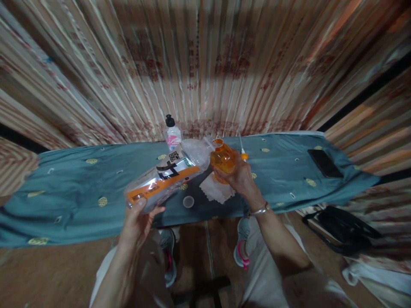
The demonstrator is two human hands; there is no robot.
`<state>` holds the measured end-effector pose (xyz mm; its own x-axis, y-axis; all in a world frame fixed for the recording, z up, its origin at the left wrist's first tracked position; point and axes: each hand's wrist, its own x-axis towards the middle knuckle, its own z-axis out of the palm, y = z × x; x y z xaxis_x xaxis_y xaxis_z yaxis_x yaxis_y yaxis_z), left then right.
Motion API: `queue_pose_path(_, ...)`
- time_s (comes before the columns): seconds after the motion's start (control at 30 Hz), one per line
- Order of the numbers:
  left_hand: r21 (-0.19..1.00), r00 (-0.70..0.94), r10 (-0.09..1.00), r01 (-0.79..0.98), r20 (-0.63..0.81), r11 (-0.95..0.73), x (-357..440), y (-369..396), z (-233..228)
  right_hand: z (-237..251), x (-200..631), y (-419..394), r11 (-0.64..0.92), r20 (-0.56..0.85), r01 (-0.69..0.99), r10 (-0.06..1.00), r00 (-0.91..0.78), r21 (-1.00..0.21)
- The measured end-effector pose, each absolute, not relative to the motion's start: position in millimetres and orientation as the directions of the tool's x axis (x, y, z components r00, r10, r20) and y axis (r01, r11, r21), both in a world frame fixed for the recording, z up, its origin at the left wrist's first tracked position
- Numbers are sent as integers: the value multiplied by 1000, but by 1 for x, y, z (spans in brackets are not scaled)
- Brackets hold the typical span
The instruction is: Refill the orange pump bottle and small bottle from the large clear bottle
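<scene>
My left hand grips the base of a large clear plastic bottle with an orange and white label, tipped on its side with its mouth to the right. My right hand holds a small orange bottle upright, its open neck right at the big bottle's mouth. Both are held above a narrow table under a teal cloth. A white tissue and a small round cap lie on the cloth just beneath.
A small bottle with a black cap and pink label stands at the table's far edge. An orange-handled tool lies behind my right hand. A black phone rests at the right end. A black bag sits on the floor.
</scene>
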<state>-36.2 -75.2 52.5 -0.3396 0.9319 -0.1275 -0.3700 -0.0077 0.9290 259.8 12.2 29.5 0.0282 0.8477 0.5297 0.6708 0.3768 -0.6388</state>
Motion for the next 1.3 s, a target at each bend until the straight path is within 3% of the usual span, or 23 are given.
queue_pose_path(0.17,878,-375,889,-474,-263,60,-28,-74,63,26,263,14,381,562,712,827,23,-590)
queue_pose_path(0.47,884,-386,881,-462,-274,72,-30,-74,62,24,266,15,395,564,735,825,-20,-551)
queue_pose_path(0.8,911,-397,894,-412,-209,30,-31,-76,63,26,264,14,391,578,774,815,-39,-498)
queue_pose_path(1.3,940,-380,925,-325,-29,-104,-31,-74,58,28,264,13,369,523,731,852,-19,-574)
